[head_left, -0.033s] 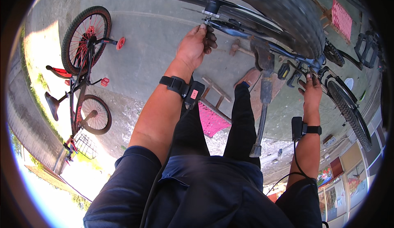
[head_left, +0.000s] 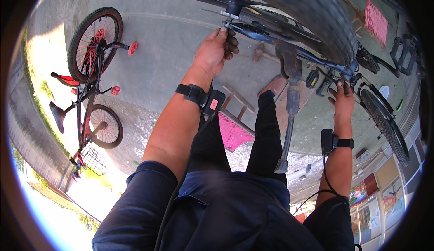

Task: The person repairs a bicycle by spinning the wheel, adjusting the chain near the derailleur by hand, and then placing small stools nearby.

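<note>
A bicycle with a dark blue frame (head_left: 264, 37) is held in the clamp of a metal stand (head_left: 289, 70). Its large tyre (head_left: 312, 11) arches close above, smeared by motion. My left hand (head_left: 214, 52) pinches a small part just under the wheel's hub (head_left: 234, 6); the fingers cover that part. Farther right, my right hand (head_left: 342, 101) has its fingertips bent against the blue frame near a black pedal (head_left: 312, 78), one finger apart from the others. What those fingertips grip is hidden. The other wheel (head_left: 382, 122) hangs at the right.
A black and red bicycle (head_left: 90, 86) stands on the concrete at the left. A hammer (head_left: 259, 53) lies on the floor beyond my feet. Low stools with pink woven seats (head_left: 235, 131) stand by my legs and at the far right. Framed panels (head_left: 375, 206) line the lower right.
The large wheel is blurred in both frames, and the streaks and gaps along its rim have shifted a little. Both my hands stay where they were.
</note>
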`<action>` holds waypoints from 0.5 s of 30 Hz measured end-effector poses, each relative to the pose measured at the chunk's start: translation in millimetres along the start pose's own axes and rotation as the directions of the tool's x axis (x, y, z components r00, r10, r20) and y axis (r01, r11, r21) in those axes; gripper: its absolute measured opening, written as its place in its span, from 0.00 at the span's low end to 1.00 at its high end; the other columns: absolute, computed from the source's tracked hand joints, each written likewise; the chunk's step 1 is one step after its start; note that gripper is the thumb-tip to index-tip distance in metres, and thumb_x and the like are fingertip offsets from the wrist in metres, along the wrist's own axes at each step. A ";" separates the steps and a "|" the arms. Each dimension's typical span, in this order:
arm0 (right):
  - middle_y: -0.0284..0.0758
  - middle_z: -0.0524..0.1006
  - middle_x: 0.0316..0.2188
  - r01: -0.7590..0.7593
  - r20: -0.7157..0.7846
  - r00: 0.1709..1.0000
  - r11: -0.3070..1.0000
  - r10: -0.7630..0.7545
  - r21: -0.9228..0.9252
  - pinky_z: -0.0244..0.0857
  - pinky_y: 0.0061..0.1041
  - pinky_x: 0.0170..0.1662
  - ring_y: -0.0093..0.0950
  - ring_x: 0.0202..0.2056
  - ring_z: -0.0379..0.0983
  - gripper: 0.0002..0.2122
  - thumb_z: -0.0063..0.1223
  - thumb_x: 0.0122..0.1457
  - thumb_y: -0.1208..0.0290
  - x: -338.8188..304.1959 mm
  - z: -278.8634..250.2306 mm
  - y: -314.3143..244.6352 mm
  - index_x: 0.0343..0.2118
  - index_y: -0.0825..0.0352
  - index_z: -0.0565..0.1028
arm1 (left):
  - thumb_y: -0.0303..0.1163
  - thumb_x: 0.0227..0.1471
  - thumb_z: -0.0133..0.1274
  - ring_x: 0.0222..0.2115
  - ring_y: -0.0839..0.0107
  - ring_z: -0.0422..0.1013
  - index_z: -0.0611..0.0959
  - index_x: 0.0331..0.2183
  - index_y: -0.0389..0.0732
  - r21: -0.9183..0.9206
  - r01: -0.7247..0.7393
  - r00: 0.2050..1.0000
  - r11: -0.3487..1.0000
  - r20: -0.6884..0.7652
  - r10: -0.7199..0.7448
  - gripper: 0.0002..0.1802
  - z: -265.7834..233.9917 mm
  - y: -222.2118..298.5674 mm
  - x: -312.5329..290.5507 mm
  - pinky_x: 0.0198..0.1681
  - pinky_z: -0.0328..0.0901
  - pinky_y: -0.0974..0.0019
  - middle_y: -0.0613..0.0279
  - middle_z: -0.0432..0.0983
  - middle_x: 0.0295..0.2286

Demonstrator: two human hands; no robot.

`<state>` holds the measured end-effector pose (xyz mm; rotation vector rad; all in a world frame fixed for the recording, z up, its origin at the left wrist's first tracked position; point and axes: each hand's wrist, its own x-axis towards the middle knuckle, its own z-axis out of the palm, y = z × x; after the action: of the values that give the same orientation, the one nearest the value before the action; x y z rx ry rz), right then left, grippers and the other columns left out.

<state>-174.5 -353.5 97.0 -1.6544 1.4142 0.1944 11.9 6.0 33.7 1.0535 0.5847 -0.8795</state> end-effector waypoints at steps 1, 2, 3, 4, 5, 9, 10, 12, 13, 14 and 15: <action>0.32 0.73 0.44 0.003 -0.002 1.000 1.000 -0.003 -0.001 0.69 0.26 0.32 0.25 0.37 0.76 0.20 0.52 0.60 0.59 -0.1 0.0 0.0 0.51 0.63 0.68 | 0.43 0.62 0.38 0.21 0.72 0.69 0.72 0.33 0.42 0.003 0.000 1.000 1.000 -0.001 0.000 0.15 0.7 0.4 -0.4 0.22 0.58 0.71 0.64 0.72 0.23; 0.32 0.73 0.44 0.005 0.001 1.000 1.000 -0.005 -0.010 0.69 0.26 0.32 0.25 0.37 0.76 0.20 0.51 0.60 0.59 0.0 -0.3 1.5 0.51 0.64 0.68 | 0.43 0.62 0.38 0.21 0.72 0.69 0.72 0.33 0.42 -0.004 0.007 1.000 1.000 -0.003 -0.007 0.15 0.4 0.3 -1.3 0.22 0.58 0.71 0.64 0.72 0.23; 0.32 0.73 0.44 0.010 0.003 1.000 1.000 -0.010 -0.019 0.69 0.25 0.32 0.25 0.37 0.76 0.20 0.51 0.60 0.59 0.9 -0.9 3.1 0.51 0.64 0.68 | 0.43 0.62 0.38 0.21 0.72 0.69 0.72 0.33 0.42 -0.010 0.012 1.000 1.000 -0.004 -0.012 0.15 0.1 0.1 -1.8 0.22 0.58 0.72 0.64 0.72 0.23; 0.33 0.74 0.44 0.014 0.005 1.000 1.000 -0.013 -0.027 0.69 0.25 0.32 0.25 0.37 0.76 0.20 0.51 0.60 0.58 1.9 -1.6 3.3 0.51 0.64 0.67 | 0.43 0.63 0.38 0.21 0.72 0.69 0.72 0.33 0.42 -0.017 0.017 1.000 1.000 -0.005 -0.017 0.15 0.0 -0.2 -1.4 0.22 0.58 0.72 0.64 0.72 0.23; 0.33 0.74 0.44 0.018 0.005 1.000 0.999 -0.018 -0.033 0.69 0.25 0.31 0.25 0.37 0.76 0.21 0.51 0.60 0.59 2.7 -2.2 1.8 0.52 0.64 0.67 | 0.43 0.63 0.38 0.21 0.72 0.69 0.72 0.34 0.42 -0.009 0.009 1.000 1.000 -0.007 -0.009 0.15 0.6 -0.5 0.0 0.22 0.58 0.72 0.64 0.72 0.23; 0.33 0.74 0.45 0.027 0.004 1.000 0.999 -0.027 -0.031 0.68 0.24 0.31 0.25 0.37 0.76 0.21 0.51 0.60 0.59 3.8 -1.9 4.8 0.52 0.64 0.67 | 0.43 0.62 0.38 0.22 0.72 0.69 0.72 0.34 0.43 0.004 -0.003 1.000 1.000 -0.011 0.003 0.15 -0.7 -2.0 1.1 0.22 0.58 0.72 0.65 0.72 0.24; 0.33 0.74 0.45 0.030 0.004 1.000 0.999 -0.030 -0.023 0.68 0.24 0.31 0.25 0.38 0.76 0.21 0.51 0.60 0.59 5.1 -2.2 6.2 0.53 0.64 0.67 | 0.43 0.62 0.39 0.22 0.72 0.69 0.72 0.34 0.44 0.000 -0.003 1.000 1.000 -0.009 0.003 0.14 -0.4 -2.0 1.0 0.22 0.58 0.72 0.65 0.72 0.24; 0.33 0.74 0.44 0.028 0.000 1.000 0.999 -0.028 -0.018 0.68 0.23 0.31 0.25 0.38 0.76 0.21 0.51 0.60 0.59 3.5 -1.6 5.7 0.53 0.64 0.67 | 0.43 0.62 0.38 0.22 0.72 0.69 0.72 0.35 0.44 -0.007 0.000 1.000 1.000 -0.021 0.000 0.14 1.1 -2.1 -0.6 0.22 0.58 0.72 0.65 0.72 0.24; 0.33 0.74 0.44 0.026 -0.001 1.000 1.000 -0.026 -0.015 0.68 0.23 0.31 0.25 0.38 0.75 0.21 0.51 0.60 0.59 2.6 -0.6 5.5 0.53 0.64 0.67 | 0.43 0.62 0.38 0.22 0.72 0.69 0.72 0.35 0.44 -0.010 0.001 1.000 1.000 -0.027 -0.002 0.14 1.6 -1.8 -1.4 0.22 0.58 0.72 0.65 0.72 0.24; 0.33 0.74 0.44 0.023 0.001 1.000 1.000 -0.023 -0.013 0.68 0.23 0.31 0.24 0.37 0.75 0.21 0.51 0.60 0.59 2.8 -0.3 6.0 0.53 0.64 0.67 | 0.43 0.62 0.38 0.22 0.72 0.69 0.72 0.35 0.44 -0.008 0.000 1.000 1.000 -0.027 0.000 0.14 1.7 -1.6 -1.7 0.22 0.58 0.72 0.65 0.72 0.24; 0.32 0.74 0.44 0.020 0.002 1.000 1.000 -0.020 -0.011 0.68 0.23 0.31 0.24 0.37 0.75 0.21 0.51 0.60 0.59 2.9 -0.7 6.3 0.53 0.64 0.67 | 0.43 0.62 0.38 0.22 0.72 0.69 0.72 0.35 0.44 -0.006 -0.001 1.000 1.000 -0.026 0.001 0.14 1.7 -1.7 -1.9 0.22 0.58 0.72 0.65 0.72 0.24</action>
<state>-179.2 -355.5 92.3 -1.6767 1.3968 0.1927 9.5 4.7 35.0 1.0605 0.6082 -0.8639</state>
